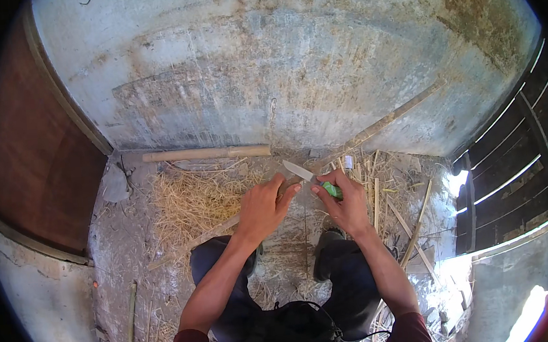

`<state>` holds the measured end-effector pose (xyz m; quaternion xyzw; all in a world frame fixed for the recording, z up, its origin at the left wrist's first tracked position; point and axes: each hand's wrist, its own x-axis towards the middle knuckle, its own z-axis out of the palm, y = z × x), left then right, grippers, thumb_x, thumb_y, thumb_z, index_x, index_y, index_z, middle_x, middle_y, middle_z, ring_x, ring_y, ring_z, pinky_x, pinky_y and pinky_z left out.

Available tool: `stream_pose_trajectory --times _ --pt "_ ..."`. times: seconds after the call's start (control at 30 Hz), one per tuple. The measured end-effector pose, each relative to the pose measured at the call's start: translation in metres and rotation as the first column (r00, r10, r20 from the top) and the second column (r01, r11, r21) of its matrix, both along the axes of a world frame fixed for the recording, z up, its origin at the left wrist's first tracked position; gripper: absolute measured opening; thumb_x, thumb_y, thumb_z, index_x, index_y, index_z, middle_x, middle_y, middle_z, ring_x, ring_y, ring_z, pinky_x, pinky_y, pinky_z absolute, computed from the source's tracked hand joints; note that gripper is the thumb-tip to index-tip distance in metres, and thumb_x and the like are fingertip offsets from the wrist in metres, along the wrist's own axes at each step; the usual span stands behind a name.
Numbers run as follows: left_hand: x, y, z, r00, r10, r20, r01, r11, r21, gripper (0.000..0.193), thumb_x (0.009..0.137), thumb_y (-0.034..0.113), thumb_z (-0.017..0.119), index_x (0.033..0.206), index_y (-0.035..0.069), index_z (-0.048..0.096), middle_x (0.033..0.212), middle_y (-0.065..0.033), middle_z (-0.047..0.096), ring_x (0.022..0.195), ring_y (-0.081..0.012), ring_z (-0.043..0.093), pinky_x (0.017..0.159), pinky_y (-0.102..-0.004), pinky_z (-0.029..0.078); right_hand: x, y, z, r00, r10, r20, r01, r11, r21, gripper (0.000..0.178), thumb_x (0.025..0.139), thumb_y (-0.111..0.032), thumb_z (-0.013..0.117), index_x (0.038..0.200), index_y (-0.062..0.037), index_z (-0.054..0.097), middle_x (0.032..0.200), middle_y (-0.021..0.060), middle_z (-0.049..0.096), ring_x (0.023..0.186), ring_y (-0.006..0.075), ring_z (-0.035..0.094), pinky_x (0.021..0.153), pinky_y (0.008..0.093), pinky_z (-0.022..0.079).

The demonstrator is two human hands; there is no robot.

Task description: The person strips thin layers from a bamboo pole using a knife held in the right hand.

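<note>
A long bamboo pole slants across in front of me, from the floor near my left knee up toward the wall at the far right. My left hand is closed around its middle, with the thumb stretched along it. In my right hand is a knife with a green handle; the fingers wrap the grip. Its bare blade points up and to the left, just above the pole and close to my left fingertips. Whether the edge touches the bamboo, I cannot tell.
Pale shavings are heaped at left, below a thick bamboo piece lying along the wall. Split strips litter the right side, near a small white cylinder. A brown panel stands left, a dark slatted one right.
</note>
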<state>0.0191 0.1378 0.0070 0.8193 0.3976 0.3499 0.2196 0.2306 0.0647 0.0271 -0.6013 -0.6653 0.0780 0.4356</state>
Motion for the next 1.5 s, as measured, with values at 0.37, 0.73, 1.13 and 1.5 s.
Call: stream_pose_trajectory --times 0.37,0.73,1.13,1.5 --pt "0.006 -0.005 0.002 1.000 0.017 0.017 -0.018 0.999 0.048 0.035 0.104 0.037 0.074 0.099 0.003 0.064 0.062 -0.0155 0.062 0.057 -0.0393 0.066 0.057 -0.0501 0.047 0.004 -0.007 0.002 0.999 -0.016 -0.041 0.017 1.000 0.015 0.022 0.099 -0.021 0.083 0.111 -0.0064 0.071 0.095 0.0128 0.080 0.077 0.0296 0.076 0.066 0.0390 0.057" --pt "0.014 -0.009 0.003 0.998 0.041 -0.044 -0.038 0.998 0.051 0.036 0.106 0.037 0.072 0.096 0.003 0.064 0.062 -0.0175 0.064 0.058 -0.0410 0.068 0.057 -0.0522 0.047 0.003 0.000 -0.005 0.999 0.019 -0.048 -0.014 0.994 0.106 0.021 0.098 -0.021 0.084 0.105 -0.0047 0.074 0.095 0.0126 0.079 0.079 0.0318 0.076 0.068 0.0398 0.057" --pt "0.021 -0.013 0.008 0.995 0.074 -0.069 -0.072 0.997 0.031 0.044 0.108 0.043 0.066 0.095 0.002 0.065 0.068 -0.0244 0.069 0.065 -0.0482 0.071 0.058 -0.0573 0.053 0.009 0.002 -0.010 0.985 -0.023 -0.172 0.050 0.987 0.154 0.021 0.096 -0.018 0.087 0.101 -0.0022 0.073 0.085 0.0135 0.077 0.070 0.0290 0.076 0.061 0.0360 0.056" --pt "0.019 -0.014 0.008 0.995 0.083 -0.055 -0.085 0.996 -0.036 0.046 0.108 0.043 0.067 0.089 0.000 0.064 0.060 -0.0204 0.061 0.061 -0.0460 0.066 0.060 -0.0561 0.048 0.005 0.007 -0.008 0.993 0.038 -0.110 -0.019 0.986 0.166 0.017 0.092 -0.011 0.088 0.089 -0.0010 0.075 0.085 0.0145 0.077 0.071 0.0307 0.075 0.065 0.0387 0.056"
